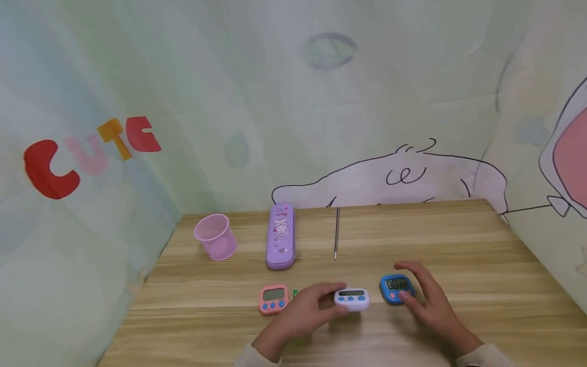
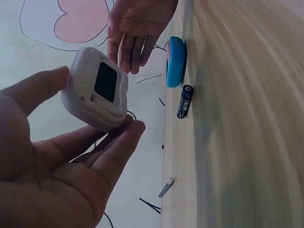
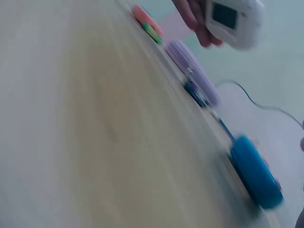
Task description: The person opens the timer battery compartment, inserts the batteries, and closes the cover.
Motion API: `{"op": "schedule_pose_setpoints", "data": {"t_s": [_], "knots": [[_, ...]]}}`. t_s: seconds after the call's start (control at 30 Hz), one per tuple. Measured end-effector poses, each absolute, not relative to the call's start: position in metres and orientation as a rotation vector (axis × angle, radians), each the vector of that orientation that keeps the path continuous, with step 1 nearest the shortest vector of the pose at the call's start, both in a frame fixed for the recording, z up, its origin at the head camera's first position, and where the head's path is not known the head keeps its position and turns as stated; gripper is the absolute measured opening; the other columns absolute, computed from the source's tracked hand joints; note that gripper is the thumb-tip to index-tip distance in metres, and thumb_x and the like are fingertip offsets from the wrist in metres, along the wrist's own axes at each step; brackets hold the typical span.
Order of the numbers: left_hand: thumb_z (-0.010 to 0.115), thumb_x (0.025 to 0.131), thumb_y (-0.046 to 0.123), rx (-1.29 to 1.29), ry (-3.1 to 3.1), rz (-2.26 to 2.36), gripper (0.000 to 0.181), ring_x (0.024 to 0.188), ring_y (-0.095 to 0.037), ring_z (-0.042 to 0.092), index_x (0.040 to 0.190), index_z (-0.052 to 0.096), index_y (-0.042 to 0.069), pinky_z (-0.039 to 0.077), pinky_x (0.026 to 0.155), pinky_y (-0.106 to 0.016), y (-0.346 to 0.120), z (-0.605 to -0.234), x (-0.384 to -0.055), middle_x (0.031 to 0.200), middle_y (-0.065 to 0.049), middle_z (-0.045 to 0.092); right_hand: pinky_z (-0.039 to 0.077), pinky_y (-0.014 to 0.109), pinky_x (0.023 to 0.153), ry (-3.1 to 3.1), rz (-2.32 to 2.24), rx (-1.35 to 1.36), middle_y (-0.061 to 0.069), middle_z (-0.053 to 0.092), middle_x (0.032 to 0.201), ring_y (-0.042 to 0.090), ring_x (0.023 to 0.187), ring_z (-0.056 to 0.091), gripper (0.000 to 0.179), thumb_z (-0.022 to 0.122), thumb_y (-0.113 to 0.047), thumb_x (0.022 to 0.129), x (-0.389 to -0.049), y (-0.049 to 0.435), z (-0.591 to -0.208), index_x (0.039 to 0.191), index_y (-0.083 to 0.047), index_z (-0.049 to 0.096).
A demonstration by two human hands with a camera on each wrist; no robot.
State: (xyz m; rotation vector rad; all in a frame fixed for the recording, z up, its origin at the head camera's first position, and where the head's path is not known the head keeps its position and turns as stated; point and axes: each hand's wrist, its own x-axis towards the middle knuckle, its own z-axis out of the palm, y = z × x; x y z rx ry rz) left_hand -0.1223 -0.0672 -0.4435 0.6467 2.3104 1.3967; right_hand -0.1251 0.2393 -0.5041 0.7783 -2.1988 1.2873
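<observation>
A wood-grain desk [image 1: 458,234] stood before a pale printed backdrop [image 1: 257,127]. Over its near side, the person's left hand [image 1: 304,308] pinched a white timer [image 1: 357,300] by its edges, raised between two other timers; that hold seemed meant to leave its screen and buttons uncovered, facing the person. The right hand [image 1: 431,306] hung at a blue timer [image 1: 392,290], its fingers loosely spread, gripping nothing, perhaps kept within easy reach; whether the thumb touched it could not be told. A purple pencil case [image 1: 281,247] and a pink cup [image 1: 220,244] sat farther back, apparently out of the way. A coral timer [image 1: 274,294] lay just beside the left hand, which partly blocked a green object [image 1: 295,292]. Behind, a thin pencil [image 1: 337,234] lay right of the case. Near the blue timer lay a dark battery [image 2: 184,104], probably hidden from above by the white timer.
</observation>
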Motion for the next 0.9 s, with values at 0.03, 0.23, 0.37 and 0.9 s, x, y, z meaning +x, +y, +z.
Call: {"op": "schedule_pose_setpoints", "data": {"t_s": [0.03,0.23,0.37,0.9], "knots": [[0.069,0.09,0.039,0.629,2.285,1.397,0.054,0.106,-0.006,0.059,0.135,0.058,0.01,0.049,0.093,-0.02,-0.067,-0.442,-0.122,0.127,0.0,0.061,0.032,0.017,0.106,-2.188,1.295,0.788,0.011,0.056,0.128,0.015,0.124,0.047,0.064,0.07,0.007,0.075,-0.123,0.235,-0.504,0.135,-0.002,0.05],[0.063,0.094,0.038,0.638,2.19,1.377,0.041,0.092,-0.003,0.06,0.127,0.065,0.013,0.051,0.084,-0.02,-0.066,-0.443,-0.122,0.11,0.007,0.066,0.039,0.019,0.101,-2.101,1.359,0.856,0.013,0.057,0.124,0.018,0.118,0.051,0.065,0.07,0.008,0.07,-0.11,0.213,-0.504,0.131,0.002,0.051],[0.06,0.097,0.036,0.701,2.149,1.38,0.035,0.088,-0.004,0.059,0.122,0.068,0.013,0.05,0.081,-0.022,-0.065,-0.447,-0.122,0.099,0.009,0.067,0.036,0.02,0.105,-1.992,1.455,0.972,0.018,0.056,0.121,0.02,0.119,0.049,0.062,0.069,0.011,0.068,-0.106,0.201,-0.506,0.127,0.01,0.049],[0.058,0.096,0.043,0.647,2.207,1.299,0.039,0.088,-0.005,0.058,0.116,0.071,0.012,0.05,0.082,-0.025,-0.066,-0.45,-0.122,0.098,0.01,0.067,0.047,0.029,0.066,-1.96,1.453,1.118,0.008,0.058,0.102,0.015,0.087,0.052,0.052,0.079,0.003,0.069,-0.096,0.163,-0.484,0.116,0.002,0.058]]}}
